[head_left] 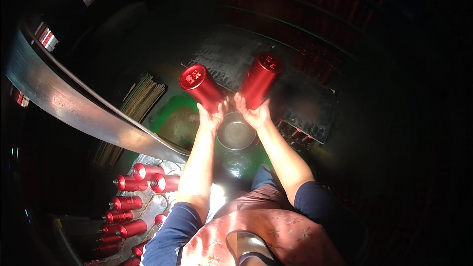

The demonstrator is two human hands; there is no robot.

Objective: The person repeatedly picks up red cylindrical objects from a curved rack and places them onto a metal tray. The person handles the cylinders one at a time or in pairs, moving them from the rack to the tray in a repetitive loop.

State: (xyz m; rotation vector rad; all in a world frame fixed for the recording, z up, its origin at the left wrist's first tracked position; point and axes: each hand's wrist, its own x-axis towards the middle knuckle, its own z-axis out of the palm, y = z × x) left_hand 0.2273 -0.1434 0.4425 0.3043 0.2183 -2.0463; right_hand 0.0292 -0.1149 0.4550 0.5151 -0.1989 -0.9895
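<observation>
Two glossy red metal cylinders are raised in front of me, their flat, marked ends tilted up and away. My left hand (212,116) is closed around the lower part of the left red cylinder (209,92). Likewise, my right hand (255,114) grips the lower part of the right red cylinder (259,84). The cylinders lean apart at the top and do not touch. Their lower ends are hidden by my fingers and palms. Beneath and between my wrists is a round, shallow metal dish (236,132).
At lower left, several red bottles (132,227) with narrow silvery necks lie on a pale tray (156,204). A curved steel band (101,106) sweeps in from the left. Flat sheets (143,97) are stacked behind it. Ahead lies a dark grey panel (217,51); dim red rows (315,59) stand beyond.
</observation>
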